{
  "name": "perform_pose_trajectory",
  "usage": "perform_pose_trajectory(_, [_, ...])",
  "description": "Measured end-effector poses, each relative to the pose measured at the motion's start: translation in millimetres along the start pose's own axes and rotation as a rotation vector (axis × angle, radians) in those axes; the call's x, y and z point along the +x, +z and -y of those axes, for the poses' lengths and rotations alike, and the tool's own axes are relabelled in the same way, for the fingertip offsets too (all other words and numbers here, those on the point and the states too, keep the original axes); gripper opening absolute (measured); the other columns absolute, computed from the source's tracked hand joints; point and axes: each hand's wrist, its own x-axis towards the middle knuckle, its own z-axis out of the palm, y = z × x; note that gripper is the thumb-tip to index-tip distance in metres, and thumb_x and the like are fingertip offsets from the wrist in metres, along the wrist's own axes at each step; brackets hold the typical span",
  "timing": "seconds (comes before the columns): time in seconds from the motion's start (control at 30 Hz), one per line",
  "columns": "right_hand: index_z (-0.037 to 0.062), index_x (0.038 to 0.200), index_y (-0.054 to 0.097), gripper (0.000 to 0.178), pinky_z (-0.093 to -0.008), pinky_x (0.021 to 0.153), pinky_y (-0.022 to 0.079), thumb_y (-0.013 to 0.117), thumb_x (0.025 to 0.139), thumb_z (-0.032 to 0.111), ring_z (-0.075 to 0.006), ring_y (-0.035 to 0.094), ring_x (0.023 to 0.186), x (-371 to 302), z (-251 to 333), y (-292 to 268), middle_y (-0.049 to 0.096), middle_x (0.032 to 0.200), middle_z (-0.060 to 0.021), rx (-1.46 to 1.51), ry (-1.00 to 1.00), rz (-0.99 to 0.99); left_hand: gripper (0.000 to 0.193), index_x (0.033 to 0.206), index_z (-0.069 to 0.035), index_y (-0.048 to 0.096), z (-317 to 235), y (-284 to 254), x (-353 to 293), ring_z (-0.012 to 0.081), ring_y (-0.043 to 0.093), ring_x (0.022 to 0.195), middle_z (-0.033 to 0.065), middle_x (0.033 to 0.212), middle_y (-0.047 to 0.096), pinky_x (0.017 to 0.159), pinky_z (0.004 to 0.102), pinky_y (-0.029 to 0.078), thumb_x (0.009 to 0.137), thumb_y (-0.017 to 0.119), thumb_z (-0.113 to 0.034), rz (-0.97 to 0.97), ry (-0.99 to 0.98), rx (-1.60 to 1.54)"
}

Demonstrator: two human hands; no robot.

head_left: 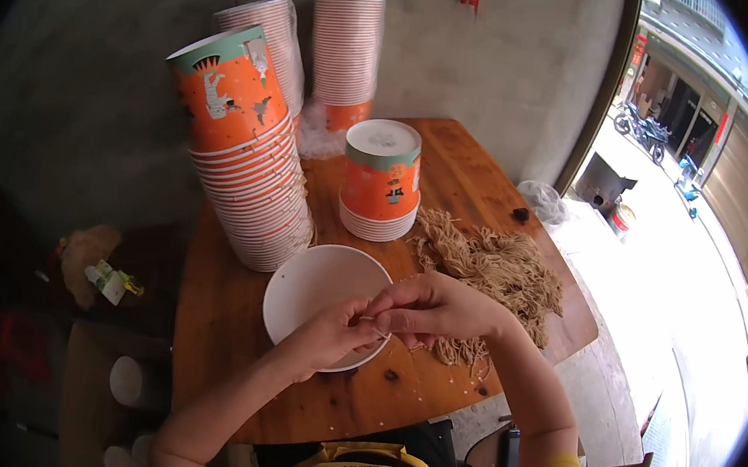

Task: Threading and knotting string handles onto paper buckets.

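My left hand [340,327] and my right hand [425,309] meet above the right rim of a white paper bucket [315,286], its open mouth facing me. Both are closed, fingertips pinched together around a short, thin pale string [372,321]. Most of the string is hidden by the fingers. Just beyond my right hand lies a loose heap of tan strings [497,268], partly behind my right wrist. Behind the bucket, a short stack of orange and green paper buckets [381,180] stands upside down on the table.
A tall, leaning stack of orange buckets [238,144] rises at the left of the wooden table [430,401]. Two more wrapped stacks, including a pink-and-white one [347,46], stand against the wall. A cardboard box [95,414] with white cups is at lower left; a doorway opens right.
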Motion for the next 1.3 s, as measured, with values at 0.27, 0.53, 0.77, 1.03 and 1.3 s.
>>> perform_pose_trajectory(0.27, [0.0028, 0.097, 0.067, 0.022, -0.0227, 0.067, 0.047, 0.058, 0.096, 0.023, -0.0054, 0.057, 0.078, 15, -48, -15, 0.065, 0.085, -0.0017, -0.070, -0.051, -0.348, 0.017, 0.107, -0.002, 0.065, -14, 14, 8, 0.0043, 0.054, 0.079, -0.0029, 0.086, 0.059, 0.073, 0.0196, 0.046, 0.095, 0.060, -0.013, 0.066, -0.070, 0.076])
perform_pose_trajectory(0.53, [0.0063, 0.107, 0.060, 0.022, -0.0230, 0.058, 0.044, 0.058, 0.097, 0.026, -0.0044, 0.052, 0.068, -18, -76, 3, 0.058, 0.083, 0.0012, 0.320, -0.009, -0.652, 0.016, 0.103, 0.001, 0.064, -10, 15, 13, 0.0048, 0.051, 0.074, -0.0018, 0.083, 0.059, 0.071, 0.0197, 0.045, 0.095, 0.061, -0.013, 0.042, -0.104, 0.010])
perform_pose_trajectory(0.77, [0.0036, 0.090, 0.065, 0.014, -0.0269, 0.058, 0.047, 0.075, 0.082, 0.007, -0.0152, 0.058, 0.071, -37, -86, 39, 0.056, 0.087, -0.0058, -0.549, -0.342, -0.835, 0.014, 0.100, -0.001, 0.064, -14, 20, 18, 0.0053, 0.051, 0.074, -0.0019, 0.084, 0.059, 0.071, 0.0205, 0.044, 0.095, 0.061, -0.014, 0.063, -0.068, 0.035])
perform_pose_trajectory(1.03, [0.0037, 0.086, 0.061, 0.018, -0.0265, 0.050, 0.049, 0.077, 0.079, 0.007, -0.0143, 0.060, 0.058, -24, -87, 77, 0.056, 0.079, -0.0055, -0.498, -0.394, -0.970, 0.014, 0.106, -0.008, 0.060, -9, 13, 20, 0.0077, 0.057, 0.081, -0.0016, 0.091, 0.061, 0.073, 0.0222, 0.046, 0.096, 0.060, -0.017, 0.150, -0.222, -0.326])
perform_pose_trajectory(1.3, [0.0064, 0.088, 0.065, 0.014, -0.0265, 0.053, 0.050, 0.076, 0.080, 0.004, -0.0141, 0.061, 0.061, -25, -82, 85, 0.061, 0.082, -0.0048, -0.636, -0.480, -0.966, 0.015, 0.107, -0.006, 0.058, -15, 24, 11, 0.0113, 0.060, 0.087, 0.0035, 0.099, 0.061, 0.078, 0.0258, 0.050, 0.095, 0.061, -0.014, 0.094, -0.232, -0.341])
